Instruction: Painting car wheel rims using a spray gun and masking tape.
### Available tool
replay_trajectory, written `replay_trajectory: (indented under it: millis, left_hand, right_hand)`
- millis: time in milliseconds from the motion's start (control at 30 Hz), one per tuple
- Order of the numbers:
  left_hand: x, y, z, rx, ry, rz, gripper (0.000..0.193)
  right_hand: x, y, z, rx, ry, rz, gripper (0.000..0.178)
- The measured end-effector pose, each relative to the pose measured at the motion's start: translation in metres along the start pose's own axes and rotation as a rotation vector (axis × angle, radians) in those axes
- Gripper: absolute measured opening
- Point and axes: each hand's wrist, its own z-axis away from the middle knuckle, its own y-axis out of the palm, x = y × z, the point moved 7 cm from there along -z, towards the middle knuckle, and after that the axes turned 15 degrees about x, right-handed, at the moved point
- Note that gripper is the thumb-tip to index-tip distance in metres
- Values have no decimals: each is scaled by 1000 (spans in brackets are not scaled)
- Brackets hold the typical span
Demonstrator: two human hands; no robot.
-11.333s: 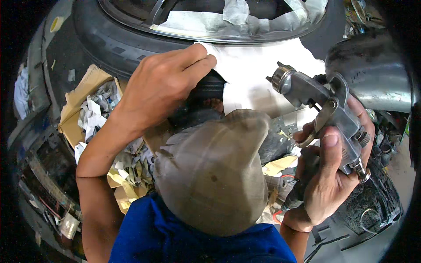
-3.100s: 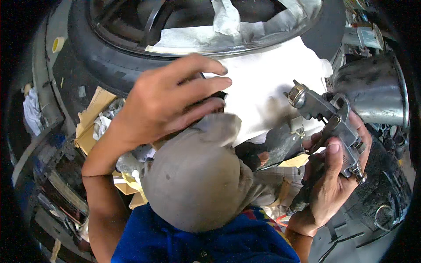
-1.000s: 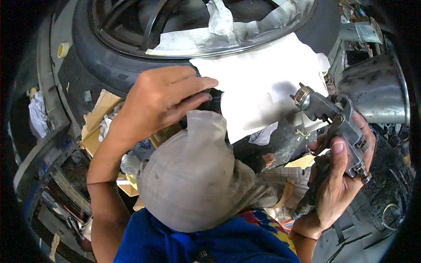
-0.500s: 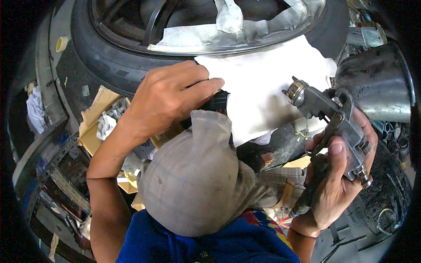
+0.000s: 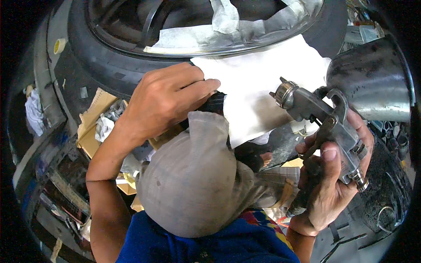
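My right hand (image 5: 328, 188) wraps around one spray gun (image 5: 345, 136) with one metal cup (image 5: 370, 79), open room over one white sheet (image 5: 252, 79) parting it from my left hand (image 5: 164, 98). Beside one tyre (image 5: 105, 68), that hand is nearly closed at the sheet's left edge; I cannot tell whether it grips.

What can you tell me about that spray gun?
The spray gun looks like grey metal, with a silvery pronged nozzle ring, curved trigger, hook and ridged knob behind. A smudged metal cup seems joined to it. Gripped in the right hand, its nozzle points toward the picture's upper left.
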Motion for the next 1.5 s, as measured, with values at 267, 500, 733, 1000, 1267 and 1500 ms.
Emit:
replay_trajectory:
  millis: [267,500,733,1000,1267,1500]
  left_hand:
    - [0,0,0,50,-25,-21,34]
    - [0,0,0,28,0,-4,41]
    - [-2,3,-3,50,7,-3,44]
    - [-4,0,-8,75,15,11,43]
    - [-4,-1,-13,95,-1,31,42]
    - [-5,-1,-14,72,10,6,43]
  right_hand:
    - [-2,-13,-6,-78,-64,93,51]
    - [-4,-28,-12,-133,-75,135,49]
    - [-3,-31,-10,-207,-12,150,48]
    - [-7,-22,-10,-50,-45,42,50]
    - [-6,-27,-19,14,-37,59,50]
    - [-3,-36,-29,-117,-46,77,45]
